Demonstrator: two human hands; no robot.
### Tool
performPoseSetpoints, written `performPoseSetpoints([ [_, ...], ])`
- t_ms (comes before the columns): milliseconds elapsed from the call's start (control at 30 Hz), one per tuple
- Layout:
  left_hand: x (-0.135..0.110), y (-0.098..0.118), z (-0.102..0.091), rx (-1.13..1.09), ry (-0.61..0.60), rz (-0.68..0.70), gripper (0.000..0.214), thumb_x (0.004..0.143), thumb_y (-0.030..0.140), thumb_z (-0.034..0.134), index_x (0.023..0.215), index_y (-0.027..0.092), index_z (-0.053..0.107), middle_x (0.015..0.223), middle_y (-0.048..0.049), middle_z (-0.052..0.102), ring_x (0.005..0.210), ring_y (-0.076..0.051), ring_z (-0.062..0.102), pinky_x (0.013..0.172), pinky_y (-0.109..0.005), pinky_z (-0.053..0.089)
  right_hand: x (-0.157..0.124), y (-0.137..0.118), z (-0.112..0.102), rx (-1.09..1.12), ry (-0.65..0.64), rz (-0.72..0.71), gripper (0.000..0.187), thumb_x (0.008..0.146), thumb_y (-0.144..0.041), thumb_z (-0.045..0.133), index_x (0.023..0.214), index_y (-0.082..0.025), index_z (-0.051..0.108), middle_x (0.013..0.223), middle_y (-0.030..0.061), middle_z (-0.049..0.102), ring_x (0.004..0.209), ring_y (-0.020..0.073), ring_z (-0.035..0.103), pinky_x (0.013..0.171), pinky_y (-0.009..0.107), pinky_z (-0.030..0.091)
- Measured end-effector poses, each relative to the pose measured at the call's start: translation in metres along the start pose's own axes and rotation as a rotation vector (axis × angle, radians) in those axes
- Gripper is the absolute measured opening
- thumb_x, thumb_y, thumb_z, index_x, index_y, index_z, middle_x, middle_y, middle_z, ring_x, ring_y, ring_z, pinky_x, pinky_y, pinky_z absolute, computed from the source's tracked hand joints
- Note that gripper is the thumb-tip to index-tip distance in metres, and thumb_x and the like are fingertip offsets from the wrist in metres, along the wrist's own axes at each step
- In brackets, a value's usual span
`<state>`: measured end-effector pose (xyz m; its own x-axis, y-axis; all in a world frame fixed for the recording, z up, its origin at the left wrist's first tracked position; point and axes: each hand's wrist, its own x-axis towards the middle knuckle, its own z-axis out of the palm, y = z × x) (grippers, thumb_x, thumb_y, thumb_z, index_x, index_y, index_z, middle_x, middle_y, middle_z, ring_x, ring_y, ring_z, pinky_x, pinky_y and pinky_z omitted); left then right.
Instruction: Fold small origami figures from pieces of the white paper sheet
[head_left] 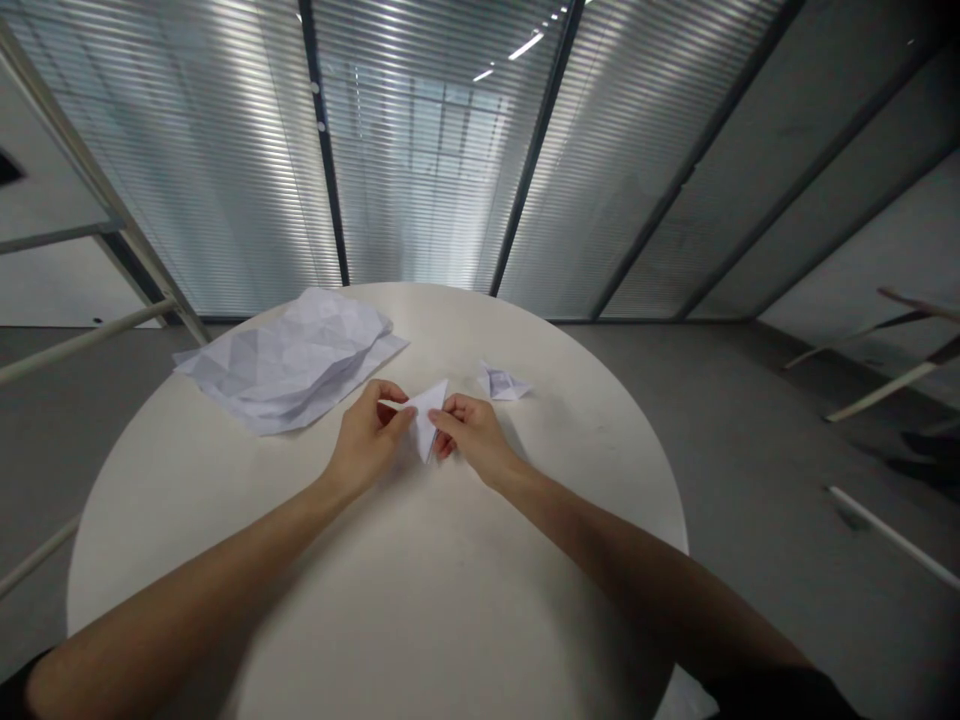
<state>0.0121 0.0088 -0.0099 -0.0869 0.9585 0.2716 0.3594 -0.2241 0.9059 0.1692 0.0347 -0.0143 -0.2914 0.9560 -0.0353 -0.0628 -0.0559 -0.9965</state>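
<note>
A small piece of folded white paper (424,418) is held up between both hands over the round white table (450,600). My left hand (369,428) pinches its left side between thumb and fingers. On the right edge, my right hand (471,432) grips it with the thumb on the near face and fingers curled behind. The paper has pointed corners at top and bottom; its far side is hidden. Just beyond my right hand lies a small folded paper boat (503,383), resting on the tabletop.
A stack of creased white paper sheets (292,355) lies at the table's back left. Behind the table are windows with closed blinds (420,180). A pale metal frame (90,340) stands at the left, and chair legs (885,390) show on the right.
</note>
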Motion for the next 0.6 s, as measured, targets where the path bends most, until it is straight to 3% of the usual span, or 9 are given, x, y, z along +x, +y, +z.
performPoseSetpoints([
  [100,-0.006,0.0009,0.0021,0.181,-0.027,0.145,0.02,0.08,0.031,0.056,0.097,0.019,0.053,0.092,-0.0039,0.058,0.072,-0.015,0.058,0.062,-0.028,0.048,0.0013,0.0025,0.0013,-0.016,0.055,-0.004,0.023,0.068,-0.035,0.065,0.065,-0.019,0.048,0.045,-0.0051,0.057,0.038,0.0096,0.053,0.039,0.02,0.045],
  [233,-0.0105,-0.002,0.0013,0.285,0.087,0.257,0.036,0.081,0.028,0.056,0.114,0.02,0.045,0.112,-0.009,0.053,0.084,-0.018,0.059,0.072,-0.035,0.051,0.0022,0.005,0.0027,-0.104,0.106,-0.053,0.02,0.07,-0.031,0.06,0.063,-0.02,0.045,0.043,-0.0068,0.052,0.035,0.0092,0.049,0.035,0.019,0.039],
  [333,-0.0113,-0.0048,0.0009,0.342,-0.008,0.366,0.024,0.081,0.029,0.057,0.103,0.021,0.051,0.123,-0.0104,0.049,0.102,-0.022,0.056,0.083,-0.038,0.05,0.0021,0.0069,0.0032,-0.146,0.155,-0.09,0.019,0.071,-0.029,0.059,0.063,-0.021,0.043,0.047,-0.0077,0.049,0.039,0.0093,0.049,0.038,0.019,0.039],
  [433,-0.0117,-0.0063,0.0034,0.362,-0.126,0.337,0.027,0.077,0.036,0.064,0.096,0.021,0.052,0.117,-0.0096,0.052,0.103,-0.024,0.056,0.084,-0.039,0.049,0.0017,0.0082,0.0032,-0.175,0.178,-0.137,0.02,0.072,-0.03,0.06,0.064,-0.021,0.043,0.052,-0.0073,0.047,0.046,0.0099,0.05,0.043,0.021,0.041],
  [600,-0.01,-0.0071,0.0086,0.119,-0.13,0.138,0.034,0.071,0.039,0.069,0.089,0.02,0.047,0.094,-0.0031,0.06,0.078,-0.016,0.06,0.07,-0.031,0.05,-0.0003,0.006,0.004,-0.063,0.045,-0.131,0.03,0.066,-0.038,0.07,0.071,-0.021,0.046,0.067,-0.0043,0.056,0.056,0.0106,0.055,0.051,0.022,0.044],
])
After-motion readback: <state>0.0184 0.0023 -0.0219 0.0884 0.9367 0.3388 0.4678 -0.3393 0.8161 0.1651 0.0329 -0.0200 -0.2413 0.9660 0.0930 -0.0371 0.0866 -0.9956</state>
